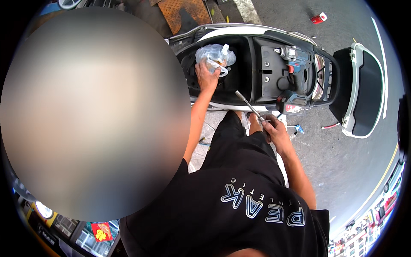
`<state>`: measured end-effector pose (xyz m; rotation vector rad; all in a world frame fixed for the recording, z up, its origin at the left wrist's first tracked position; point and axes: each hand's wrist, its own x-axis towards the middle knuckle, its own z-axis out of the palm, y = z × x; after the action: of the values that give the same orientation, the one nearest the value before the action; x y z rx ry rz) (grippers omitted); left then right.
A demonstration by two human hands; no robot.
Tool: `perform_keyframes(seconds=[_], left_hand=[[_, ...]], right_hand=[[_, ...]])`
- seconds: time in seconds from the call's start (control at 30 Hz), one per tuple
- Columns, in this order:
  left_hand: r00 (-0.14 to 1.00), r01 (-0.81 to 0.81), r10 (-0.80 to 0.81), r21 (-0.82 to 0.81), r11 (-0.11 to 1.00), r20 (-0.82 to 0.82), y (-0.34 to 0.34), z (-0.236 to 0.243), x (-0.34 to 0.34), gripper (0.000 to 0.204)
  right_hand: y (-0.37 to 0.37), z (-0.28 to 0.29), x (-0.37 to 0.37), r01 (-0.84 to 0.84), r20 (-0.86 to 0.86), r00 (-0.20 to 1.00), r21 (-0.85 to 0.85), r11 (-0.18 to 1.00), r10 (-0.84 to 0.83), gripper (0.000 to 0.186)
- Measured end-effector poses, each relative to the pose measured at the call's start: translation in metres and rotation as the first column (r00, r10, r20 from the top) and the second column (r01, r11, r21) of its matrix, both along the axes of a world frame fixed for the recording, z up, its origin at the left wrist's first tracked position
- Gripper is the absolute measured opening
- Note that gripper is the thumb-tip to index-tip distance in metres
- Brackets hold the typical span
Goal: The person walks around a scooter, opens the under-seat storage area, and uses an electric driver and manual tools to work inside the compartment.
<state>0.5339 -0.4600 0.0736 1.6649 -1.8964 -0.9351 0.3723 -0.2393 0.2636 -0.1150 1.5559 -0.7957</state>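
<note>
Fingers curled, my left hand (207, 79) grips a translucent plastic bag (212, 52) in the dark storage well (240, 79) of a scooter. What the bag holds cannot be made out clearly. Nearer to me, my right hand (276, 132) is closed around a long metal socket wrench (247, 103). Its free end points up and left toward the near rim of the well, apart from the bag. Right of the well, a blue-grey cordless impact wrench (296, 61) lies across the scooter's rear deck.
An open case with a pale rim (379, 85) stands at the scooter's rear. On the road lie a red carton (318, 18) and a small blue item (299, 129). A rusty metal plate (184, 13) is beyond the scooter. A round blur covers the left side.
</note>
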Motion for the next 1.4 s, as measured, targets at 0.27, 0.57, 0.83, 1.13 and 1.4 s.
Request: perform_keyframes(seconds=[0.27,0.57,0.83,1.13,1.4], left_hand=[[0.862,0.298,-0.31,0.094,0.95,0.401,-0.071,-0.032,0.011,0.06],[0.941,0.248,-0.074,0.525,0.814,-0.329,-0.069,0.047,0.046,0.031],[0.801,0.302,0.032,0.45,0.84,-0.598,-0.02,0.099,0.074,0.026],[0.684,0.686,-0.721,0.239,0.687,0.111,0.014,0.1,0.123,0.057],[0.738,0.55,-0.629,0.32,0.771,0.247,0.032,0.114,0.104,0.064]], right_hand=[[-0.02,-0.014,0.01,0.092,0.061,0.994,-0.082,0.992,-0.087,0.024],[-0.101,-0.08,0.017,0.232,0.07,0.972,-0.196,0.953,-0.222,0.042],[-0.136,-0.128,0.029,-0.054,-0.327,0.944,-0.038,0.998,0.039,0.083],[-0.119,-0.18,0.075,-0.36,-0.496,0.801,0.05,0.932,0.336,0.055],[-0.125,-0.173,0.073,-0.575,-0.582,0.611,0.139,0.807,0.536,0.061]])
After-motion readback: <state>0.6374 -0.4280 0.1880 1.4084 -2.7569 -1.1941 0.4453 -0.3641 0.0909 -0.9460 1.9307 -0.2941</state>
